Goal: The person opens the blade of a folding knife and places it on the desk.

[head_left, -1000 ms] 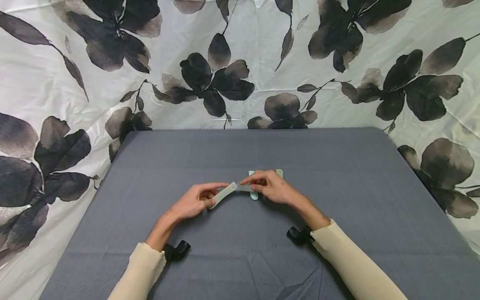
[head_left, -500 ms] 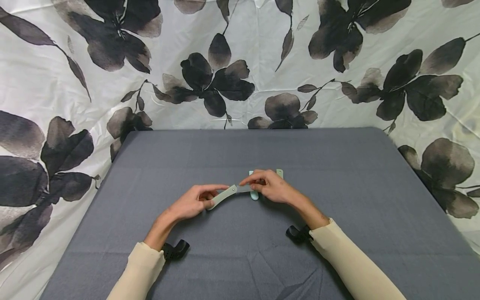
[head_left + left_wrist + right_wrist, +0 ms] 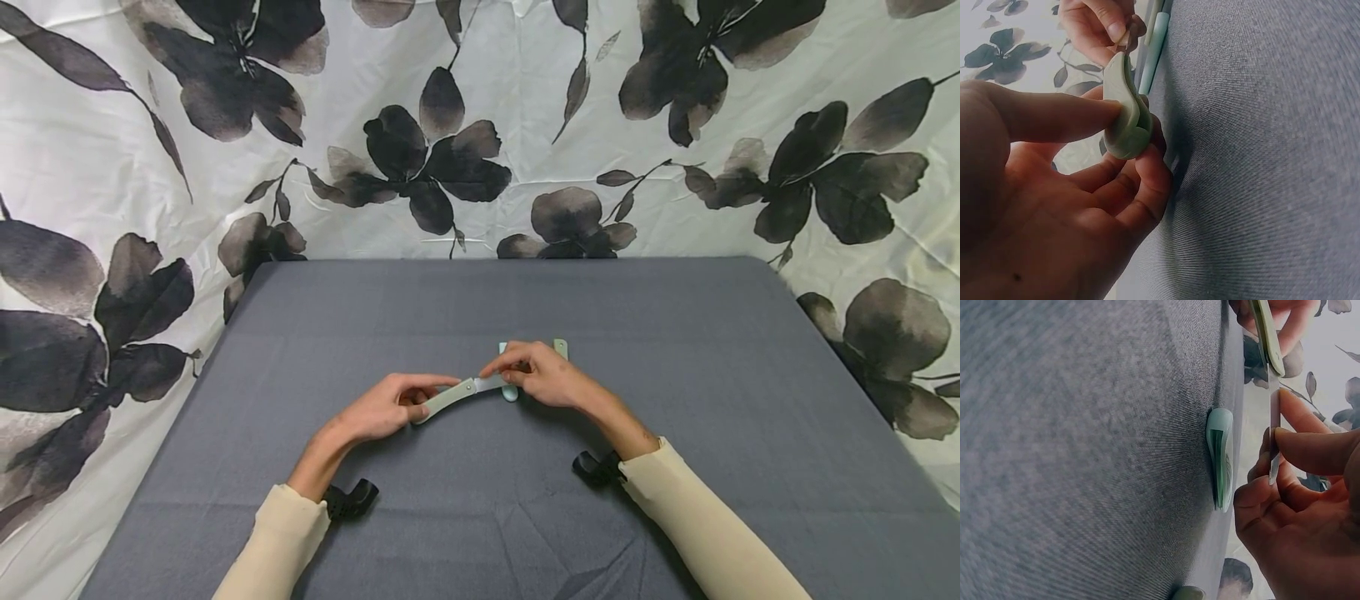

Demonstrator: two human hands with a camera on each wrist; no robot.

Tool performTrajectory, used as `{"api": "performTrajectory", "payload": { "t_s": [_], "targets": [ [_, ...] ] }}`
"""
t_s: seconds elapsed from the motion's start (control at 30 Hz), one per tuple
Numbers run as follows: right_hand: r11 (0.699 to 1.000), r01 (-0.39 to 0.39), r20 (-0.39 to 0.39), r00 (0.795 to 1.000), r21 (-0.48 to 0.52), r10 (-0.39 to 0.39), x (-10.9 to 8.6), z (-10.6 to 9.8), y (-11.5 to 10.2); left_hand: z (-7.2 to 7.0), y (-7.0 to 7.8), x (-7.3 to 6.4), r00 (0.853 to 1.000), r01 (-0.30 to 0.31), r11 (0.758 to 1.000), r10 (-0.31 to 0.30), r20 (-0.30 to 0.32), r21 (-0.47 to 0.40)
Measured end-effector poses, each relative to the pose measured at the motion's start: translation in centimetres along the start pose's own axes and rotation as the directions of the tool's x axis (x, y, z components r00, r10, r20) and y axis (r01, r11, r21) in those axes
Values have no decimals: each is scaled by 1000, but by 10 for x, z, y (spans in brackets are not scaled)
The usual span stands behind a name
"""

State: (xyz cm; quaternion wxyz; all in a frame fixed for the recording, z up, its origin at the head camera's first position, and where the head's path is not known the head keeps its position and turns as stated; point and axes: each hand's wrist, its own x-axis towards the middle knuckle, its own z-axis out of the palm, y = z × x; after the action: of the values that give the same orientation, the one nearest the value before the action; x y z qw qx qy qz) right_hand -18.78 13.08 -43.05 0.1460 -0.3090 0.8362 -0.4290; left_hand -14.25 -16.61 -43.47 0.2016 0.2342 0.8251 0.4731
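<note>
Left hand [image 3: 393,404] grips the green knife handle [image 3: 450,399], right hand [image 3: 543,372] pinches its blade [image 3: 491,383], mid-frame in the head view; I should keep to the blade's flats, turning slowly about the rivet [image 3: 471,386]; left wrist view: handle at upper centre, smooth, curved, plastic-looking; right wrist view: blade right of centre, thin, metallic; slotted mint handle [image 3: 1221,465] left of it on woven grey cloth [image 3: 1085,456].
</note>
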Motion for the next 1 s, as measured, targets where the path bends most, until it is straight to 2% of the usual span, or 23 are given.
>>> {"api": "performTrajectory", "payload": {
  "t_s": [0.87, 1.0],
  "targets": [
    [999, 44, 48, 998, -10, -43, 2, -2, -3, -3, 3, -2, 997, -10, 1000, 9, 80, 17],
    [999, 42, 49, 998, -15, -41, 2, -2, -3, -3, 3, -3, 997, -19, 1000, 17, 71, 24]
  ]
}}
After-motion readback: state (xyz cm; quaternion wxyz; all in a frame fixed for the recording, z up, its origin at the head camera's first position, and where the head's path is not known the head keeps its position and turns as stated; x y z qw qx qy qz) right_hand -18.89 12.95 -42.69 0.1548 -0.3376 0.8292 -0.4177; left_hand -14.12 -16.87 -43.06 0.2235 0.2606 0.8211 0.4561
